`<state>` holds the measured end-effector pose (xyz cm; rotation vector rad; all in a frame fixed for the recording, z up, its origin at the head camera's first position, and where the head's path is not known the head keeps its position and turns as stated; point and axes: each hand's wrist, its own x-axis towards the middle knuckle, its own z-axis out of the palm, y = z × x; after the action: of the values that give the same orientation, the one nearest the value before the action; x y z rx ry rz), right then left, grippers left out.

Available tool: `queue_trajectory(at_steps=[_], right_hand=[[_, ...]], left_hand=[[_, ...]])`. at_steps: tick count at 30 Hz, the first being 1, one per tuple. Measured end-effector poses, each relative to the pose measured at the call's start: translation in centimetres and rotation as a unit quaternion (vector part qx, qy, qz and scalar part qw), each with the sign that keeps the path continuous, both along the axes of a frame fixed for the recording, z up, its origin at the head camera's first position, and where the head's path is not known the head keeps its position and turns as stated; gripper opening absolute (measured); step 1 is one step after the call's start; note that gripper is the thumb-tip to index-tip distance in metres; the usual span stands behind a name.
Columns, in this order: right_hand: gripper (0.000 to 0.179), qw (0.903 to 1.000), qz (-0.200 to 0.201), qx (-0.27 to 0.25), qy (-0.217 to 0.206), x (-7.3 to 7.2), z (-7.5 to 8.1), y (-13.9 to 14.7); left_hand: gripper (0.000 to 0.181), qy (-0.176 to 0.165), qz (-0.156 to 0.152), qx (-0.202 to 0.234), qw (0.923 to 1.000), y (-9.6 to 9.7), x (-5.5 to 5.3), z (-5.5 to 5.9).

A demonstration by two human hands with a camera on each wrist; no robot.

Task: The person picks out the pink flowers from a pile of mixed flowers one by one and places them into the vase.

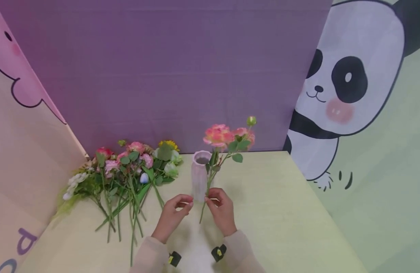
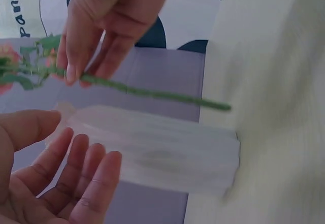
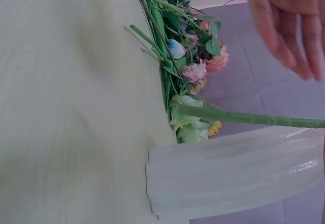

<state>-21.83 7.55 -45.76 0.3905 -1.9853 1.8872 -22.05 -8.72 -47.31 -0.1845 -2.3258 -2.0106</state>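
Note:
A stem of pink flowers [image 1: 218, 135] with green leaves and a bud leans up to the right, its lower stalk pinched by my right hand [image 1: 222, 209]. In the left wrist view the right fingers grip the green stalk [image 2: 147, 92], whose cut end hangs free. Behind the stalk stands a pale pink ribbed vase [image 1: 198, 178], upright on the table. My left hand [image 1: 176, 213] holds nothing; its fingers are loosely bent just left of the stalk, in front of the vase.
A heap of artificial flowers [image 1: 128, 170] lies at the left of the pale table [image 1: 278, 212], stalks toward me. Purple cloth [image 1: 182, 76] hangs behind the table's back edge. A panda picture [image 1: 360, 83] covers the right wall.

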Motion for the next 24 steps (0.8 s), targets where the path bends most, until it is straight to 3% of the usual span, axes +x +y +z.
queue_trajectory(at_steps=[7, 15, 21, 24], right_hand=[[0.018, 0.9999, 0.0, 0.008, -0.009, -0.6, 0.8, 1.0], [0.019, 0.9999, 0.01, 0.003, -0.003, -1.3, 1.8, 1.5], [0.02, 0.9997, 0.011, -0.017, 0.015, -2.7, 3.6, 2.1], [0.022, 0.9991, 0.009, -0.034, 0.023, -4.1, 3.8, 2.6]], left_hand=[[0.016, -0.017, 0.021, -0.077, 0.9967, -2.3, -0.2, -0.9], [0.023, -0.063, 0.02, -0.139, 0.9881, -4.9, 0.4, -2.4], [0.023, -0.045, 0.034, -0.158, 0.9858, -6.2, 0.3, -3.3], [0.024, -0.037, 0.041, -0.159, 0.9857, -6.9, 0.1, -3.4]])
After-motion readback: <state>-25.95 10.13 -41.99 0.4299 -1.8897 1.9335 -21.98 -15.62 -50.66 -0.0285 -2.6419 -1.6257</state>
